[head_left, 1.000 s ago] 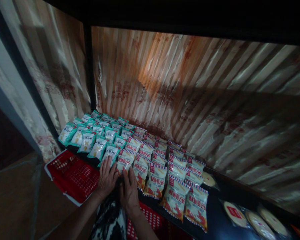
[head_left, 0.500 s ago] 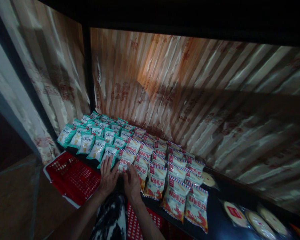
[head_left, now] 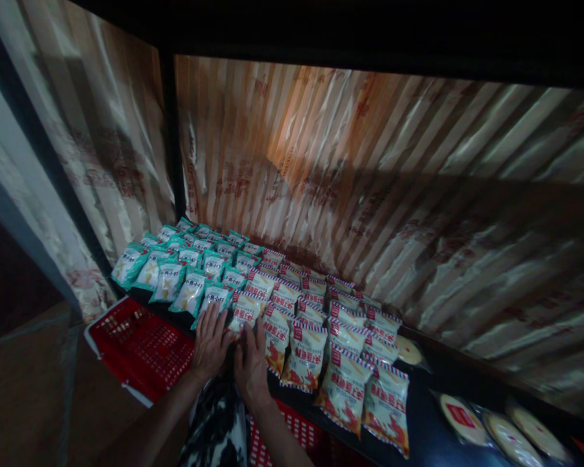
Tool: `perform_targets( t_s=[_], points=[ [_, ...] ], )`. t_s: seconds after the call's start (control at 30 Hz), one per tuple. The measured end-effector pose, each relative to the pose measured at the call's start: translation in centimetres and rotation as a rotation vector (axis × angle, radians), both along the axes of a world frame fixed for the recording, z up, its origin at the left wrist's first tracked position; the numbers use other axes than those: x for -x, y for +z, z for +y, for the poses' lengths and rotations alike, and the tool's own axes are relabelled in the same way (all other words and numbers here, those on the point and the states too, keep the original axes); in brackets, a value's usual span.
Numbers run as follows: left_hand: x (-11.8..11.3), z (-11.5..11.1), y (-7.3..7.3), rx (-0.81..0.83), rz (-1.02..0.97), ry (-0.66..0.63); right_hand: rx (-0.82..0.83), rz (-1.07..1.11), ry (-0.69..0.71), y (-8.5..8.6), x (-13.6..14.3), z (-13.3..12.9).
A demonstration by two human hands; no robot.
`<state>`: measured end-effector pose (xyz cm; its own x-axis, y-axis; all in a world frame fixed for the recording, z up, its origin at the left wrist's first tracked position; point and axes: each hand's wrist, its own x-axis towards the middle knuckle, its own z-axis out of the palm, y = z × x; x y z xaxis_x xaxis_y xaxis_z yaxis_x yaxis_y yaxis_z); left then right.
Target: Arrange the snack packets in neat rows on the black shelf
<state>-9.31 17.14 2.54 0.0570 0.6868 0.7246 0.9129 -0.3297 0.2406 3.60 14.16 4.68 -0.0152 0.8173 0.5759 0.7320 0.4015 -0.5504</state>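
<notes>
My left hand (head_left: 210, 344) lies with its fingers stretched over the lower part of a teal-edged snack bag (head_left: 216, 299) at the front of the shelf. Close beside it, my right hand (head_left: 251, 364) has its fingers apart at the lower edge of a white snack bag (head_left: 246, 307) with red lettering. Its fingertips seem to touch that bag, and neither hand grips anything that I can see. To the right, a similar white and orange snack bag (head_left: 304, 353) stands in the front row.
Rows of teal bags (head_left: 168, 280) fill the shelf's left end. Flat round packets (head_left: 462, 418) lie on the dark shelf (head_left: 418, 405) to the right. A red basket (head_left: 148, 350) stands below at left, another red basket (head_left: 299, 428) below the shelf. Corrugated sheeting (head_left: 331, 149) backs the shelf.
My right hand has drawn slightly down and left, with its fingers straighter, showing more of the white bag. My left hand stays nearly in place on the teal-edged bag.
</notes>
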Motion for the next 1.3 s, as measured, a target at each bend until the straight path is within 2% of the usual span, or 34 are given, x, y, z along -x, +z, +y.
perform_targets(
  t_s=[0.2, 0.53, 0.73, 0.9, 1.03, 1.17, 1.3],
  points=[
    [0.4, 0.2, 0.0, -0.02, -0.065, 0.036, -0.084, -0.175, 0.062, 0.9, 0.3, -0.9],
    [0.1, 0.0, -0.2, -0.027, -0.047, 0.075, -0.095, -0.278, 0.101, -0.3, -0.1, -0.9],
    [0.1, 0.0, -0.4, 0.002, -0.043, 0.045, -0.084, -0.312, 0.128, 0.9, -1.0, -1.5],
    [-0.6, -1.0, 0.6, -0.024, -0.049, 0.059, -0.072, -0.32, 0.008, 1.5, -2.3, -2.5],
    [-2.1, -2.5, 1.2, -0.011, 0.047, -0.074, -0.071, -0.318, -0.076, 0.7, -3.3, -3.6],
    [-3.6, -3.2, 1.4, 0.047, 0.121, -0.104, -0.08, -0.291, -0.092, 0.0, -3.6, -3.8],
    [-4.3, -2.8, 1.2, 0.069, 0.155, -0.123, -0.09, -0.221, -0.07, -0.3, -3.8, -3.4]
  ],
)
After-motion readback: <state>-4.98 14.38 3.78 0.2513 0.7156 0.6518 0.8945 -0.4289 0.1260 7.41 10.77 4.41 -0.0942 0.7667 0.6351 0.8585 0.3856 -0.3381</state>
